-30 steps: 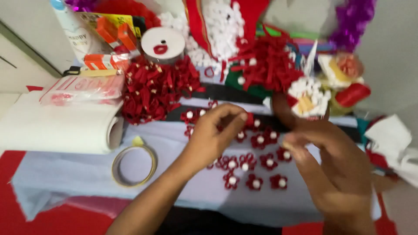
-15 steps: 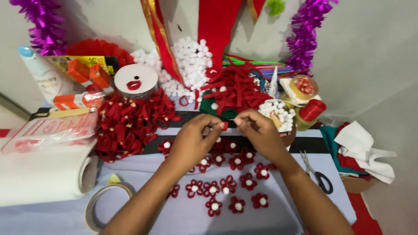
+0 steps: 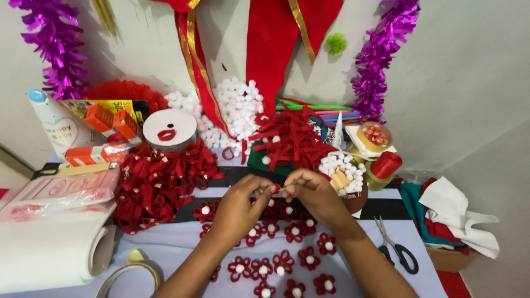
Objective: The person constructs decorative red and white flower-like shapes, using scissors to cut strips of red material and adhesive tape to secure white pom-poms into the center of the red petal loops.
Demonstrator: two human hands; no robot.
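Both hands have drawn closer together since half a second ago, and the view has tipped up so more of the wall shows. The left hand (image 3: 238,205) and the right hand (image 3: 313,194) meet above the grey cloth (image 3: 165,245), fingertips pinched on a small red felt piece (image 3: 275,189) held between them; a thin pale sliver shows at the right fingertips, too small to tell what it is. Beneath and in front of the hands lie rows of finished red flowers with white centres (image 3: 276,265). Left of the hands sits a heap of red ribbon loops (image 3: 157,185), with a white tape reel (image 3: 169,129) behind it. A pile of red felt strips (image 3: 292,140) and a mound of white pompoms (image 3: 237,110) lie further back. Just right of the right hand is a bowl of white pompoms (image 3: 342,168). Scissors (image 3: 396,247) rest on the cloth near the right forearm. A roll of tape (image 3: 128,276) lies at the lower left beside a white foam roll (image 3: 52,251).
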